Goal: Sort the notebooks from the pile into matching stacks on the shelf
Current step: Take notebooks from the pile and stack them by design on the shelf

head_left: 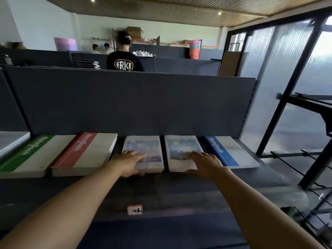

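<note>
Five notebook stacks lie in a row on the dark shelf [179, 191]: a green-striped stack [32, 155], a red-striped stack [86, 153], a purple-picture stack [147, 146], a blue starry-picture stack [181, 146] and a blue-striped stack [230, 151]. My left hand [130, 162] rests flat on the purple-picture stack's near left corner, thumb at its front edge. My right hand [204, 164] lies flat on the starry-picture stack's near right corner, thumb under the front edge. Neither hand lifts a notebook.
A grey back panel [125, 101] rises behind the stacks. A small price label [135, 209] sits on the shelf's front lip. A person in a black shirt [124, 60] stands beyond the panel. A black metal rack [309, 159] stands to the right.
</note>
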Motion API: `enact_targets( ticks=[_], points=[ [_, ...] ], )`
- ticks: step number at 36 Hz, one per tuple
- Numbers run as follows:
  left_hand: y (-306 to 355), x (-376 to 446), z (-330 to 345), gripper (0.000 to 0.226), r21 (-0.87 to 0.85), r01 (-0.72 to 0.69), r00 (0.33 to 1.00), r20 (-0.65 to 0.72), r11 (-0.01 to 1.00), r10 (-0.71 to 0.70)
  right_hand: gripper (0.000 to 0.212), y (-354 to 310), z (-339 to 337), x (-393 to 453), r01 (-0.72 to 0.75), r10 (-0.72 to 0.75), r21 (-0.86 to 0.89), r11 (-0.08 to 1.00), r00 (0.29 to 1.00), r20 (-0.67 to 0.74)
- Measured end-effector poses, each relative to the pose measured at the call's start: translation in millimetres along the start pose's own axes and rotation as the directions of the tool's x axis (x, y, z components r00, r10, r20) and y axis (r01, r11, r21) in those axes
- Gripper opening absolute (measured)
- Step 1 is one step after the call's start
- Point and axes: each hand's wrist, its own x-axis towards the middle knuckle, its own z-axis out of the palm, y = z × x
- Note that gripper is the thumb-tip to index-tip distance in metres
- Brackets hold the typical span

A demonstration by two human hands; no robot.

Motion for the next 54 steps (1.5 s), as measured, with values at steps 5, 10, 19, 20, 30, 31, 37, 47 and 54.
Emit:
enact_targets(
  ticks=[5, 10, 19, 20, 30, 31, 37, 47, 54],
  points=[
    [4, -11, 1, 0.085, -0.052, -0.010, 0.996, -0.084, 0.999, 0.005, 0.073, -13, 0, -5, 0.011, -0.011, -0.010, 1.000, 0.998, -0.059],
    [4, -27, 4, 0.067, -0.117, 0.028, 0.971, -0.233, 0.993, -0.055, 0.068, -50, -5, -3, 0.101, -0.091, 0.078, 0.992, 0.989, -0.117],
    [-16, -93, 2, 0.058, -0.139, 0.141, 0.921, -0.345, 0.980, -0.182, 0.061, -143, -20, 2, 0.279, -0.247, 0.164, 0.946, 0.950, -0.189],
    [-24, -102, 3, 0.056, -0.135, 0.164, 0.916, -0.346, 0.977, -0.202, 0.061, -155, -23, 0, 0.291, -0.255, 0.173, 0.941, 0.946, -0.201],
    [-118, -213, 43, 0.053, -0.194, 0.383, 0.821, -0.378, 0.903, -0.429, 0.062, -287, -34, -23, 0.443, -0.425, 0.132, 0.887, 0.894, -0.142],
    [-129, -225, 48, 0.052, -0.191, 0.392, 0.819, -0.372, 0.900, -0.436, 0.062, -301, -35, -25, 0.453, -0.437, 0.128, 0.882, 0.889, -0.136],
    [-204, -298, 76, 0.049, -0.187, 0.439, 0.803, -0.356, 0.879, -0.478, 0.062, -393, -35, -37, 0.479, -0.462, 0.162, 0.863, 0.877, -0.131],
    [-317, -404, 113, 0.047, -0.250, 0.557, 0.715, -0.339, 0.792, -0.611, 0.059, -543, -43, -48, 0.562, -0.551, 0.137, 0.816, 0.827, -0.110],
    [-380, -445, 130, 0.049, -0.264, 0.624, 0.673, -0.298, 0.736, -0.677, 0.059, -624, -47, -32, 0.641, -0.637, 0.080, 0.763, 0.768, -0.072]
  ],
)
